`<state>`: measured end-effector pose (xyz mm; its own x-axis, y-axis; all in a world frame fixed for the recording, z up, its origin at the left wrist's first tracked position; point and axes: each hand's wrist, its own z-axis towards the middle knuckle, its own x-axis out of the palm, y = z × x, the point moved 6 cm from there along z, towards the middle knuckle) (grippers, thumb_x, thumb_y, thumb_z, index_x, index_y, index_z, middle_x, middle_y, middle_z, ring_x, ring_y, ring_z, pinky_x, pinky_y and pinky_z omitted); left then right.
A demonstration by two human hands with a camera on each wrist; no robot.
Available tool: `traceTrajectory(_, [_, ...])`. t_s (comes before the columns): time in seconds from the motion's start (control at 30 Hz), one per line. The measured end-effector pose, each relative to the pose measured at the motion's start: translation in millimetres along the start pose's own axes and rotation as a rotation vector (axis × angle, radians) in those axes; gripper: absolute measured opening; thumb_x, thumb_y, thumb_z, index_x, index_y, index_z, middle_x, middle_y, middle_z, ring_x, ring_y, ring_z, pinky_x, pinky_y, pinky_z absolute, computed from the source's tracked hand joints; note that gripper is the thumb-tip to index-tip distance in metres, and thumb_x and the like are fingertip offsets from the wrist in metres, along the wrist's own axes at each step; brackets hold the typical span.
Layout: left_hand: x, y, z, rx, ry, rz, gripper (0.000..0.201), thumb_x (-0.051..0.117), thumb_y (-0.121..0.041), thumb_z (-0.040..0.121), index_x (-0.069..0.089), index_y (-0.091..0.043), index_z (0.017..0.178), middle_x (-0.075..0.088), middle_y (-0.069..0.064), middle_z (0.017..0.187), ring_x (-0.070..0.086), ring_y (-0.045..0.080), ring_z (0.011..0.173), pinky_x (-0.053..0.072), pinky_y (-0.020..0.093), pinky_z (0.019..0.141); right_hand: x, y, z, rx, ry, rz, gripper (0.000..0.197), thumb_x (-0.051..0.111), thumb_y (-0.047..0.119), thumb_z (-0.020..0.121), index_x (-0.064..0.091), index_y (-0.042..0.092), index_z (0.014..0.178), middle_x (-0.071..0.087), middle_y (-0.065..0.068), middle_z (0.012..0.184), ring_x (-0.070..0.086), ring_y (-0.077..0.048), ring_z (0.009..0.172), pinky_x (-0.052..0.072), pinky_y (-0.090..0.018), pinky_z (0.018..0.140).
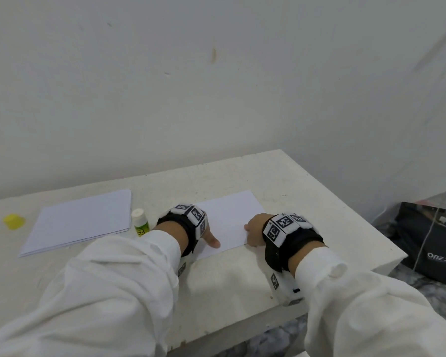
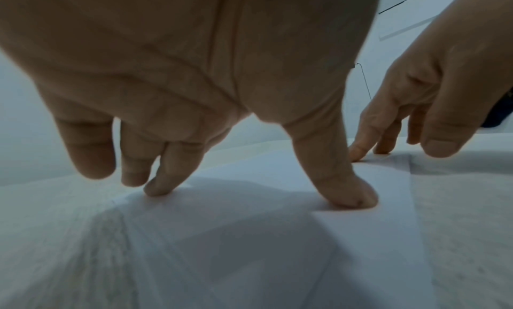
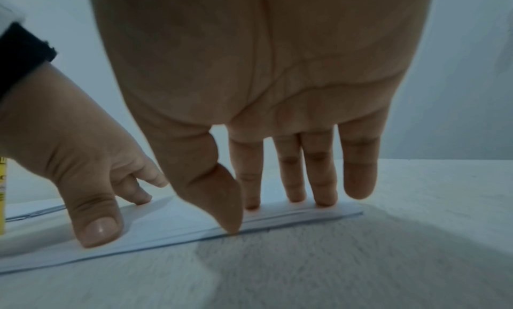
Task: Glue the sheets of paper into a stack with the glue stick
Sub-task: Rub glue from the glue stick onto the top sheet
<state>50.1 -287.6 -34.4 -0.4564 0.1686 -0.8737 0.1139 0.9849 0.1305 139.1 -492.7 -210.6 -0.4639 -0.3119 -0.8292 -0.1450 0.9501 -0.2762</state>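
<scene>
Head view has both hands down on a white sheet of paper (image 1: 227, 220) lying flat on the pale worktop (image 1: 242, 279), right of the middle. The left hand (image 1: 206, 233) sits on the sheet's left part with its thumb stretched out flat on the paper. The right hand (image 1: 255, 230) covers the near right corner.

From the left wrist camera, the left hand (image 2: 194, 76) has its fingers straight-ish and spread, thumb tip and one fingertip pressing on the paper (image 2: 250, 237), not pinching anything. The right hand (image 2: 433, 98) shows on the far side, fingertips touching the same sheet.

The right wrist camera shows the right hand (image 3: 263, 83) with fingers straight and a bit apart, tips pressing on the edge of the paper (image 3: 172, 226). It looks like more than one layer there, edges nearly lined up. The left hand (image 3: 69, 160) is beside it, thumb flat on the sheet.

The glue stick (image 1: 140, 222) stands upright with no cap on, just left of the left wrist, between it and a loose pile of white sheets (image 1: 80, 220). A yellow cap (image 1: 14, 221) lies well off to the left of that pile. A black bag (image 1: 433, 240) sits on the floor past the worktop's right end.
</scene>
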Motion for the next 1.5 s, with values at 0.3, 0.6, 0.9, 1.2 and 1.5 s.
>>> traceTrajectory(0.3, [4, -16, -4, 0.061, -0.087, -0.321, 0.115, 0.076, -0.062, 0.036, 0.033, -0.021, 0.135, 0.053, 0.003, 0.127, 0.055, 0.034, 0.111, 0.047, 0.047, 0.091, -54, 11, -121, 0.042, -0.030, 0.267, 0.074, 0.041, 0.044, 0.059, 0.049, 0.030, 0.132, 0.052, 0.000, 0.136, 0.051, -0.028, 0.122, 0.043, -0.043, 0.100])
traceTrajectory(0.6, [-10, -1, -56, 0.172, -0.188, -1.072, 0.045, 0.056, -0.007, 0.090, 0.051, -0.018, 0.133, 0.056, 0.009, 0.126, 0.061, 0.026, 0.103, 0.052, 0.029, 0.087, -73, 8, -185, 0.170, 0.001, 0.364, 0.054, 0.051, 0.030, 0.093, 0.038, 0.016, 0.144, 0.035, -0.006, 0.151, 0.035, -0.026, 0.137, 0.031, -0.037, 0.111])
traceTrajectory(0.9, [64, 65, -103, 0.148, 0.189, -1.151, 0.015, 0.055, 0.006, 0.088, 0.055, -0.003, 0.076, 0.058, 0.015, 0.082, 0.061, 0.031, 0.090, 0.049, 0.049, 0.096, -111, 47, -248, 0.177, -0.026, 0.411, 0.049, 0.042, 0.019, 0.100, 0.032, 0.008, 0.146, 0.028, -0.008, 0.154, 0.028, -0.023, 0.141, 0.023, -0.027, 0.109])
traceTrajectory(1.2, [103, 232, -125, 0.084, 0.136, -0.685, 0.048, 0.070, -0.009, 0.084, 0.055, -0.017, 0.129, 0.055, -0.003, 0.092, 0.058, 0.013, 0.073, 0.054, 0.022, 0.064, -170, 168, -249, 0.018, -0.144, 0.728, 0.060, 0.053, 0.024, 0.095, 0.029, 0.009, 0.148, 0.026, -0.009, 0.154, 0.030, -0.026, 0.139, 0.029, -0.036, 0.112])
traceTrajectory(1.5, [112, 324, -121, 0.004, 0.042, -0.646, 0.056, 0.076, -0.012, 0.079, 0.054, -0.020, 0.130, 0.056, 0.002, 0.106, 0.061, 0.019, 0.082, 0.055, 0.028, 0.078, -184, 223, -221, 0.058, -0.202, 0.913, 0.039, 0.057, 0.025, 0.093, 0.053, 0.004, 0.125, 0.057, -0.017, 0.120, 0.050, -0.028, 0.095, 0.041, -0.034, 0.084])
